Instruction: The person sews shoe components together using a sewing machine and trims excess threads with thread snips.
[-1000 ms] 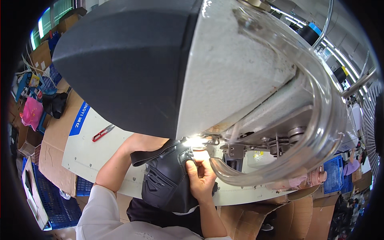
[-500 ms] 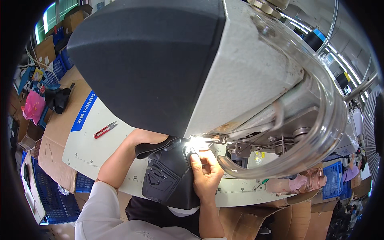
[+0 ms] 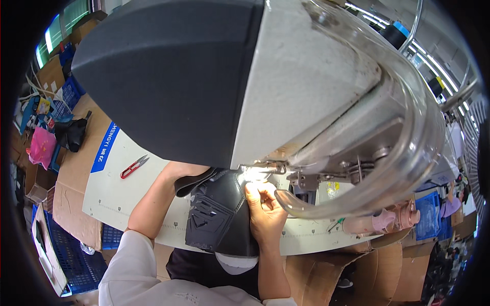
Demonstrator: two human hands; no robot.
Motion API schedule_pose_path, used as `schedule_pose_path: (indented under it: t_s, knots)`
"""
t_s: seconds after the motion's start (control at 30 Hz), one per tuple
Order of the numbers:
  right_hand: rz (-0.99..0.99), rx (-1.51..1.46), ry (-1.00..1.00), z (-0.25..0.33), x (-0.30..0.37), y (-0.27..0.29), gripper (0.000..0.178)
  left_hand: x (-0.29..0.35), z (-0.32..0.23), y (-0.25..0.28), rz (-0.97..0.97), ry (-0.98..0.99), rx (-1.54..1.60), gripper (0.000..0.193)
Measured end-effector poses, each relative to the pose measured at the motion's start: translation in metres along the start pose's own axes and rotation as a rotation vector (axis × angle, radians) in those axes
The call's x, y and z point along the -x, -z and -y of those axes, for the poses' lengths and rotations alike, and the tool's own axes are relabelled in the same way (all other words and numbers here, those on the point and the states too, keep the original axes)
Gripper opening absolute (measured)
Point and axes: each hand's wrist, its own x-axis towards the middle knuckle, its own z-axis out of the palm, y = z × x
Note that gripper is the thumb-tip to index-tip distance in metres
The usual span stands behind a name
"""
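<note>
A black leather-like piece (image 3: 212, 219) with an embossed angular pattern and a stitched seam lies under the head of a sewing machine (image 3: 168, 92). It looks like a shoe or boot upper, with white lining (image 3: 236, 263) at its near end. My right hand (image 3: 266, 206) pinches its right edge with thumb and fingers, just below the brightly lit needle area (image 3: 256, 173). From the left, my left hand (image 3: 190, 169) reaches behind the piece's folded black edge; the machine and that fold hide its fingers.
Red-handled thread snips (image 3: 133, 167) lie on the white table (image 3: 115, 194), left of my forearm. A clear curved guard (image 3: 326, 206) hangs beside my right hand. Pink bottles (image 3: 380, 223) stand at the right; blue crates (image 3: 76, 252) and cardboard (image 3: 326, 273) surround the table's near side.
The piece's near end has tilted and shifted slightly right, showing more white lining. Both hands stay near the needle area, the right still pinching the edge. The whole view has shifted a little.
</note>
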Motion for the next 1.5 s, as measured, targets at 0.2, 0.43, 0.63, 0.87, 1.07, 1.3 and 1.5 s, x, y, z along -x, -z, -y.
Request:
schedule_pose_path:
  t_s: [0.2,0.43,0.63,0.87,1.07,1.3,1.5]
  knots:
    - [-0.005,-0.059,-0.020,0.002,-0.004,-0.003,0.012,0.006,0.001,0.006,-0.049,0.021,0.065,0.013]
    - [0.495,0.079,0.016,0.038,0.005,0.017,0.027,0.092,0.069,0.086,-0.461,0.130,-0.766,0.026]
    - [0.816,0.393,0.270,0.083,0.004,0.037,0.033,0.194,0.097,0.114,-0.339,0.394,-0.743,0.021]
    - [0.817,0.630,0.342,0.063,0.034,0.025,0.031,0.172,-0.008,0.055,-0.474,0.314,-0.028,0.015]
    - [0.825,0.707,0.437,0.057,0.049,0.012,0.029,0.190,-0.064,0.057,-0.209,0.006,-0.109,0.031]
    - [0.833,0.816,0.591,0.045,0.071,-0.002,0.029,0.207,-0.077,0.067,-0.062,0.059,-0.322,0.042]
    - [0.803,0.879,0.704,0.034,0.084,-0.009,0.027,0.214,-0.091,0.085,-0.089,0.177,-0.343,0.034]
